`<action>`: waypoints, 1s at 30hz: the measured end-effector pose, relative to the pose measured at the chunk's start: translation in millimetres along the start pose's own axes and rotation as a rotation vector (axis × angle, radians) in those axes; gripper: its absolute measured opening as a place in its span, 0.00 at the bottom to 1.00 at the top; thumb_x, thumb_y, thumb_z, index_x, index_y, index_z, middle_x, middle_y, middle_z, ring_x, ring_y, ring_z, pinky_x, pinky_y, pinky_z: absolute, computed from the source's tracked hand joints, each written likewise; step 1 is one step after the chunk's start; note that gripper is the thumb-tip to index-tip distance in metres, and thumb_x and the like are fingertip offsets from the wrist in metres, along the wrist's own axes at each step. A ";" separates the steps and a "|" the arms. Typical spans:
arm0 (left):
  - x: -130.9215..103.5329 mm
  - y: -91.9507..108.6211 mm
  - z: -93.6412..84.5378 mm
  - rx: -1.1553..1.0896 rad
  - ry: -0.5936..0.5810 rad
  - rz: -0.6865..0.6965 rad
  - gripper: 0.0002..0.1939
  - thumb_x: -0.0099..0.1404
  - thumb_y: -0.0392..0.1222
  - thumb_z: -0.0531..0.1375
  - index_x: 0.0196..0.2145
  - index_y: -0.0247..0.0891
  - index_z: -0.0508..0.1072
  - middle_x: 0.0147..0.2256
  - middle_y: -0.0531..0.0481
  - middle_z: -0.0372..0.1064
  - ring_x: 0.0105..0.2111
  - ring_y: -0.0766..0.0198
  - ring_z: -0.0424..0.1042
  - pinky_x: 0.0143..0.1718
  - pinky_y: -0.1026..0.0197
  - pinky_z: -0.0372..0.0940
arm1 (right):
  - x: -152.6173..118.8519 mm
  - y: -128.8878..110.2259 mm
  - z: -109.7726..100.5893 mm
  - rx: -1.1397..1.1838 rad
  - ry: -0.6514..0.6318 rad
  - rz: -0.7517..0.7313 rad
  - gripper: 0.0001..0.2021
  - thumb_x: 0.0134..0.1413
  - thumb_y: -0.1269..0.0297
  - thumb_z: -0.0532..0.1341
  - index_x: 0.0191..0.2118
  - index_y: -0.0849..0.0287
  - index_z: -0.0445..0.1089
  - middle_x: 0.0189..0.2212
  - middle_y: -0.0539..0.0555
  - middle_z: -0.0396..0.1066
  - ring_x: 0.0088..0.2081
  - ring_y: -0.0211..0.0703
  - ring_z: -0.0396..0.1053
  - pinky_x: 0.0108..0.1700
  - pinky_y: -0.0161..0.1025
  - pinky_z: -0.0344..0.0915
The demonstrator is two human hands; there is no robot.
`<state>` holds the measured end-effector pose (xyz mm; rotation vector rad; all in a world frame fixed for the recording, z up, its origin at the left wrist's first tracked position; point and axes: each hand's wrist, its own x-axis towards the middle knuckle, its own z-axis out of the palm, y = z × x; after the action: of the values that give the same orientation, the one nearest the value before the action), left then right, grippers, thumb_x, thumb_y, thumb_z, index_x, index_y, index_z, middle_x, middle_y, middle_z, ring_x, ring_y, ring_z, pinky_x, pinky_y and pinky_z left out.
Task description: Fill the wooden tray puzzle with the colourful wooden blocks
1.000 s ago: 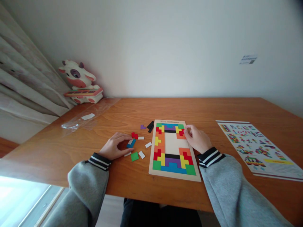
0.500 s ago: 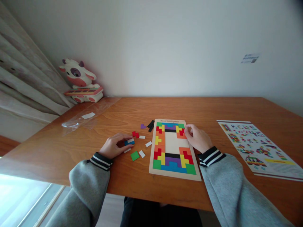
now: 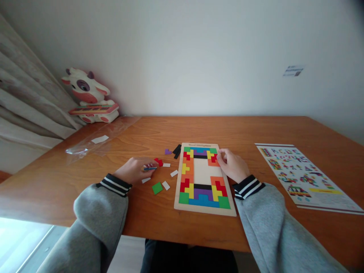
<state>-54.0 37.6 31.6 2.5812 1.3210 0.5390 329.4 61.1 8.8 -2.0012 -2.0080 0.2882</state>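
My left hand (image 3: 135, 169) pinches a thin blue puzzle piece (image 3: 150, 168), tilted so mostly its edge shows. Under and around those fingers lie a white piece (image 3: 146, 180), a red piece (image 3: 158, 162) and a green square (image 3: 157, 188). To the right is the wooden puzzle board (image 3: 205, 211), its coloured pieces set around a bare pale middle. My right hand (image 3: 233, 166) rests at the board's right edge, thumb and curled forefinger close together by a red piece (image 3: 214, 158) in the upper right. Whether anything is between those fingers cannot be made out.
Black strips (image 3: 176, 151) and a purple piece (image 3: 168, 151) lie left of the board's top. A printed pattern sheet (image 3: 305, 176) lies to the right. Clear plastic wrap (image 3: 85, 149) and a cow toy with a keyboard (image 3: 92, 96) are at the back left of the table.
The blue piece, lying nearly flat before, is now tilted up between my left fingers. My right hand keeps its place on the board. The whole view has shifted slightly.
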 end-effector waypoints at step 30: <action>100.8 102.3 80.5 -1.094 0.340 -0.411 0.22 0.53 0.59 0.69 0.31 0.35 0.76 0.27 0.51 0.73 0.24 0.70 0.68 0.24 0.68 0.63 | -8.1 -7.4 -10.0 0.461 -0.156 -0.476 0.16 0.61 0.50 0.59 0.31 0.57 0.74 0.25 0.51 0.76 0.26 0.38 0.71 0.30 0.35 0.62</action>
<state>108.3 59.3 15.0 1.3362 1.1068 1.2119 325.8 52.3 20.1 -1.2209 -2.1830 0.7328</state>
